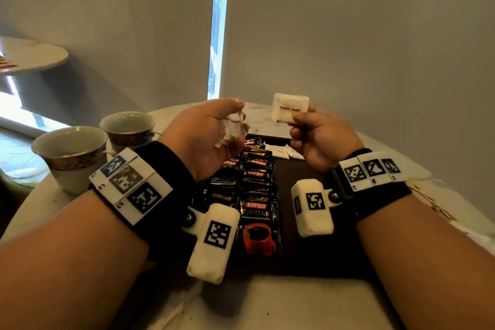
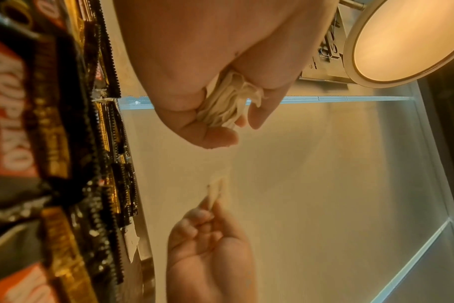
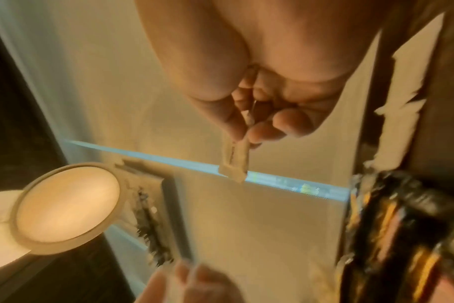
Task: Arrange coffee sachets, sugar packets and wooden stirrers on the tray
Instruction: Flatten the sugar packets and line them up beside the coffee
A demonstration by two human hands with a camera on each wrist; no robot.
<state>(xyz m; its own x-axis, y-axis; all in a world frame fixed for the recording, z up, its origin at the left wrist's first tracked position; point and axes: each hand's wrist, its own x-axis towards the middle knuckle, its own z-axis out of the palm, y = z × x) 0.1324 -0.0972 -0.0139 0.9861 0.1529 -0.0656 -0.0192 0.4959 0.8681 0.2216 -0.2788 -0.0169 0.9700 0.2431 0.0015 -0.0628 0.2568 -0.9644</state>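
My left hand (image 1: 232,122) is raised over the tray, palm up, and grips a crumpled bunch of white sugar packets (image 1: 231,130), also seen as the bunch of packets (image 2: 228,102) in the left wrist view. My right hand (image 1: 294,124) pinches a single white sugar packet (image 1: 290,109) by its lower edge and holds it upright; the right wrist view shows this single packet (image 3: 235,161) too. Under both hands lies a dark brown tray (image 1: 302,257) with several black coffee sachets (image 1: 255,185) overlapping in a column. A few white sugar packets (image 1: 281,153) lie at the tray's far end.
Two gold-rimmed cups (image 1: 71,154) stand on the round marble table (image 1: 294,303) at the left. Thin wooden sticks (image 1: 431,203) lie near the table's right edge. A grey blind hangs close behind the table. A second round table (image 1: 34,53) is at far left.
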